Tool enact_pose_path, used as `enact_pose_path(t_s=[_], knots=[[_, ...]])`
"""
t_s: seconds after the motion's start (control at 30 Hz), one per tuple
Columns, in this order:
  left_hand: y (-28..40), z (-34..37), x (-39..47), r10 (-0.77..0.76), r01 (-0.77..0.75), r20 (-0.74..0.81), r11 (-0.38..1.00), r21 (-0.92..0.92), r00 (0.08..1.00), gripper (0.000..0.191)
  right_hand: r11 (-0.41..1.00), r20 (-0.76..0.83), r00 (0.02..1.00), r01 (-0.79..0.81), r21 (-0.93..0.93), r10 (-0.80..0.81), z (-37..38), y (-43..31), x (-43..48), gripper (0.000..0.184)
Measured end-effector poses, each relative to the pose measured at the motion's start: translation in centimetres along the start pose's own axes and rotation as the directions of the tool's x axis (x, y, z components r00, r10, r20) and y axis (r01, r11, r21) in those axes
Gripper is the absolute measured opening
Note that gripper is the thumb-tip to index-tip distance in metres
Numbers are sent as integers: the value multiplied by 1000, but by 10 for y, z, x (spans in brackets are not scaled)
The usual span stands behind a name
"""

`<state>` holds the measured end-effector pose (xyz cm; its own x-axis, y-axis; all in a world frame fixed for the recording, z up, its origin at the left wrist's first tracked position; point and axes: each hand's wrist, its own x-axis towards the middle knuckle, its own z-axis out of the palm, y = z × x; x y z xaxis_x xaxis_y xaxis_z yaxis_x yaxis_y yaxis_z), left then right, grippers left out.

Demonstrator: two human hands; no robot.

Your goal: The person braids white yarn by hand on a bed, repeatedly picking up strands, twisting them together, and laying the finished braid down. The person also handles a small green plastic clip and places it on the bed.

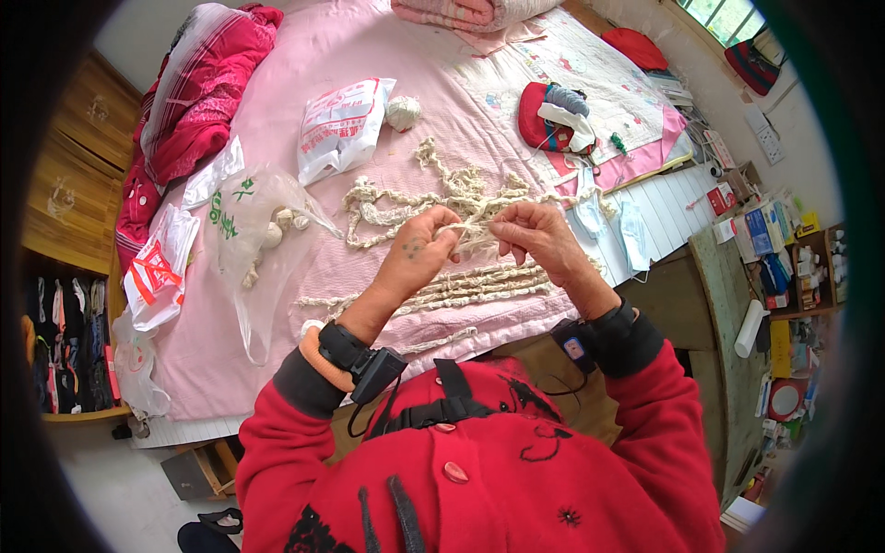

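Between my two hands stretches a bundle of loose cream fibre strands [473, 233]. My left hand [423, 250] pinches its left end between thumb and fingers. The right end is held in the fingertips of my right hand [538, 238]. Just beyond, a tangled heap of knotted cream cord [467, 183] lies on the pink bedspread [266, 148]. Several lengths of knotted cord [477, 289] lie side by side below my hands, partly hidden by my left forearm. A shorter cord piece [442, 341] rests near the bed's front edge.
A clear plastic bag [238, 276] with balls of yarn lies at left, near a white printed bag [346, 128] and a cream yarn ball [403, 113]. A red pouch with grey yarn [539, 117] sits at upper right. Face masks [632, 238] lie at the right edge, beside a cluttered desk [726, 345].
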<state>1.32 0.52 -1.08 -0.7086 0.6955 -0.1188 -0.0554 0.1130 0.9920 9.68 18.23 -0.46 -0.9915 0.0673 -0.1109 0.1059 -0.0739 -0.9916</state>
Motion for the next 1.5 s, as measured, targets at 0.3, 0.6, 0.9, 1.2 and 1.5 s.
enact_pose_path(t_s=[0.3, 0.6, 0.9, 1.2, 1.5], knots=[[7, -8, -3, -123, 133, 69, 976, -170, 990, 14, 999, -242, 970, -10, 41, 20, -18, 6, 5, 14], [11, -10, -3, -126, 131, 35, 972, -196, 991, 14, 995, -262, 963, 31, -99, -56, -3, -9, 9, 16], [11, -10, -6, -69, 67, -15, 990, -125, 997, 13, 976, -23, 1000, 4, -217, -9, 22, -8, 15, 14], [12, -10, -12, -68, 67, 0, 982, -179, 998, 12, 996, 73, 996, -37, -82, 43, 22, -4, 12, 17], [0, -12, -15, -45, 46, 21, 997, -64, 999, 11, 970, -165, 986, -15, -244, -26, -1, -7, 9, 7]])
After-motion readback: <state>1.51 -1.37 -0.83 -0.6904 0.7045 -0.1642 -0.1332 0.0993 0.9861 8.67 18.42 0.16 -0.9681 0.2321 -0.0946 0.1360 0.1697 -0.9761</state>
